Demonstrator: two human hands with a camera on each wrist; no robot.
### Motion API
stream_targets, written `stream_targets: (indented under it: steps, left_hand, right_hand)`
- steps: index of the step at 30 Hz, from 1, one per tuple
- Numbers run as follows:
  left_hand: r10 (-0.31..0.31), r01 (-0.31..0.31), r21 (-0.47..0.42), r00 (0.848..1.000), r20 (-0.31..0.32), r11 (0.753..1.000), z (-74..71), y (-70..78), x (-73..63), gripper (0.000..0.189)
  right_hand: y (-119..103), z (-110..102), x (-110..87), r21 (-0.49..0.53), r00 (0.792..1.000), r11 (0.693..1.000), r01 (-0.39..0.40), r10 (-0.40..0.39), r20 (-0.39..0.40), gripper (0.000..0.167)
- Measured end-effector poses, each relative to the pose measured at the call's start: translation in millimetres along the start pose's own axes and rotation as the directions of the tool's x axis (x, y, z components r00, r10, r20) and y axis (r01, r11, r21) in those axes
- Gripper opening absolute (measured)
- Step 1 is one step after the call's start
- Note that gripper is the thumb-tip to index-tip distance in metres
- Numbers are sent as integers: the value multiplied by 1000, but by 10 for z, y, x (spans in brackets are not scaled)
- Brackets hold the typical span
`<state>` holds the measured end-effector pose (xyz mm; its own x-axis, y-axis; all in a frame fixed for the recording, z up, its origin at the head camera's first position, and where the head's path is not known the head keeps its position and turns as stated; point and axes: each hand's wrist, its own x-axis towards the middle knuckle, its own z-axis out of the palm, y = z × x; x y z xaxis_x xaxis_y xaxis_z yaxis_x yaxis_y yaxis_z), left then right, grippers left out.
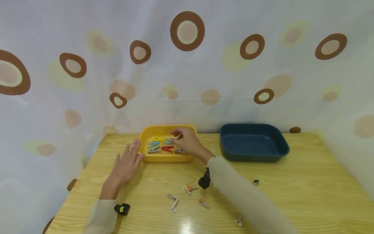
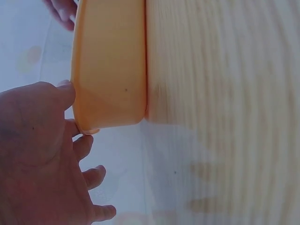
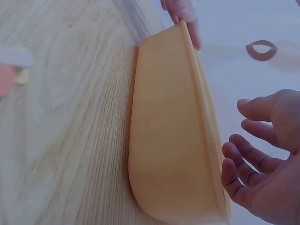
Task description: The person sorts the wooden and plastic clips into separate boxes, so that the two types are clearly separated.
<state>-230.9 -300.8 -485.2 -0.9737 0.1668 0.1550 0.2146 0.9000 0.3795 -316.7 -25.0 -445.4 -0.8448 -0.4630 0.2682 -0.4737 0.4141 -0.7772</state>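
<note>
A yellow tray [image 1: 168,158] sits on the wooden table [image 1: 306,195] and holds several coloured clothespins, among them a red one [image 1: 167,148] and a yellow one [image 1: 158,138]. My left hand [image 1: 127,162] lies flat on the table, its fingers straight and its thumb against the tray's left wall. The left wrist view shows that hand [image 2: 42,154] beside the tray [image 2: 110,70]. My right hand [image 1: 187,141] hovers over the tray's right half with loosely bent fingers. In the right wrist view its fingers [image 3: 267,159] hold nothing above the tray's rim [image 3: 206,117].
An empty dark blue tray [image 1: 281,143] stands to the right of the yellow one. Several loose clothespins [image 1: 173,201] lie scattered near the table's front edge. A spotted curtain [image 1: 187,65] closes off the back and sides.
</note>
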Motion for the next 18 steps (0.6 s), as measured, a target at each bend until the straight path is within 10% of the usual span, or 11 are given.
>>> stream_targets:
  steps: [18]
  left_hand:
    - [18,-18,-17,1000,5,1000,-39,9,-19,67]
  right_hand:
    - [135,-484,-842,0,989,997,81,-80,-128,37]
